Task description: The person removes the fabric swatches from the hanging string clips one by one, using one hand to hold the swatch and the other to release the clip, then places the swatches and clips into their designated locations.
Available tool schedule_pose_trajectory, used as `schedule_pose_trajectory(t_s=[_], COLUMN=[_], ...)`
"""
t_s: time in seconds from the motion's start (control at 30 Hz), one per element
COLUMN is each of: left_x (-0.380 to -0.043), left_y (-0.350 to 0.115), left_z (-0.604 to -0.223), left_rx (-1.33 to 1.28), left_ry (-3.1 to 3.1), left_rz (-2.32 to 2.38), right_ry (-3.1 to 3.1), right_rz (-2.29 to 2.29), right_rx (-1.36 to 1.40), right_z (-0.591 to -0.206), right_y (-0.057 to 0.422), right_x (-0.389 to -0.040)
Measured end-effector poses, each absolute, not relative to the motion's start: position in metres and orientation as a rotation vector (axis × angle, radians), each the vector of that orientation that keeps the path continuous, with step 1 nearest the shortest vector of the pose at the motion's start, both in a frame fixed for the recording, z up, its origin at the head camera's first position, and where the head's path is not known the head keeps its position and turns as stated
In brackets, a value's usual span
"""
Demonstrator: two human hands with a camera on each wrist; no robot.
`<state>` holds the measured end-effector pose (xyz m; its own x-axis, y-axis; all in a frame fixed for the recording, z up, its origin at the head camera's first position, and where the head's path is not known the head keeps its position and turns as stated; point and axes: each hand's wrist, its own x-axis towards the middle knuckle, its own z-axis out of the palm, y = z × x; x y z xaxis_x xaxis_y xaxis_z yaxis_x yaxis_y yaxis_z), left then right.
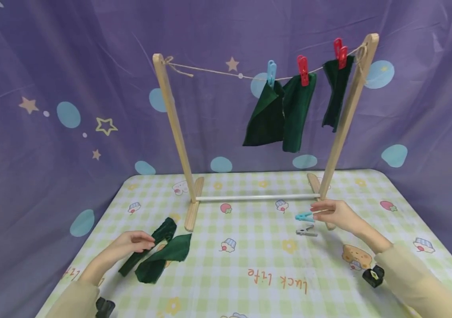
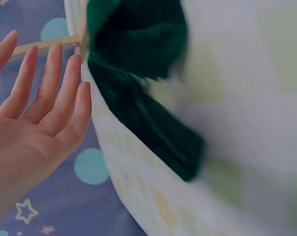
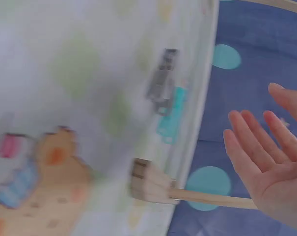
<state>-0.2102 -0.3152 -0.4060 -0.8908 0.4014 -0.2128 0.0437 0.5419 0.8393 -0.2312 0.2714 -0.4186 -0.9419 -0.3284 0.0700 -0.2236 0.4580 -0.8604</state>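
My left hand (image 1: 124, 247) hovers over a narrow dark green cloth (image 1: 165, 230) at the table's left. A second green cloth (image 1: 174, 250), twisted over itself, lies beside that one. In the left wrist view the fingers of my left hand (image 2: 42, 115) are spread and nothing is in them. Over on the right, my right hand (image 1: 337, 215) is above the table at a turquoise clothespin (image 1: 303, 216); a grey clothespin (image 1: 306, 232) lies just nearer. The right wrist view shows my right hand (image 3: 276, 160) with loosely bent fingers, apart from both pins.
A wooden rack (image 1: 175, 128) stands at the back, with a string (image 1: 214, 71) between its posts. From it hang three green cloths (image 1: 297, 119), held by a light blue clothespin (image 1: 271, 73) and two red ones (image 1: 303, 70). A white bar (image 1: 258, 197) joins the feet.
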Motion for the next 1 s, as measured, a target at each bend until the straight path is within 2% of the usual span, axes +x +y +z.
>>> schedule_pose_trajectory(t_s=[0.13, 0.73, 1.0], left_x=[-0.218, -0.248, -0.266], left_y=[-0.298, -0.213, -0.186], left_z=[-0.4, -0.368, -0.343], left_rx=[0.335, 0.56, 0.664], left_ry=[2.459, 2.469, 2.475], left_rz=[1.312, 1.28, 1.299], right_ry=[2.644, 2.689, 2.736], right_rz=[-1.486, -1.635, -1.652], right_rx=[-0.497, -0.625, -0.574], right_z=[-0.403, -0.345, -0.322], right_y=[0.269, 0.257, 0.252], right_x=[-0.237, -0.248, -0.253])
